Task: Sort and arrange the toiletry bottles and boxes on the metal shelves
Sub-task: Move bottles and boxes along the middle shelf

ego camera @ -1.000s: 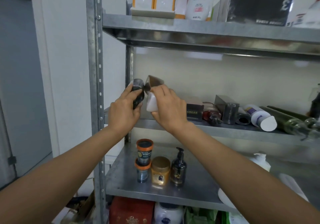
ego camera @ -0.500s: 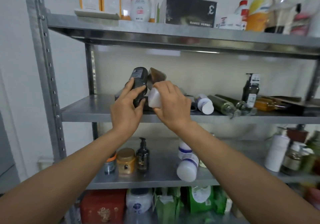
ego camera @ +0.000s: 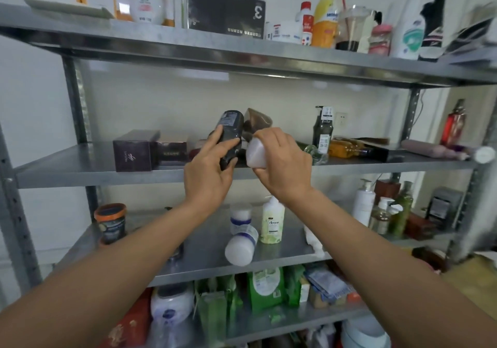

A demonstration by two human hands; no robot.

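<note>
My left hand (ego camera: 208, 167) is gripping a dark grey bottle (ego camera: 230, 130) round its lower body. My right hand (ego camera: 282, 165) is curling round the white cap (ego camera: 255, 155) of what looks like a brown tube (ego camera: 256, 121), held cap-down. Both are hanging just above the front edge of the middle shelf (ego camera: 80, 170). I am judging the bottle rigid, smooth and light, so hold it mid-body. The tube is probably soft, so grip the cap. Beyond, a dark purple box (ego camera: 134, 150) is standing on that shelf.
</note>
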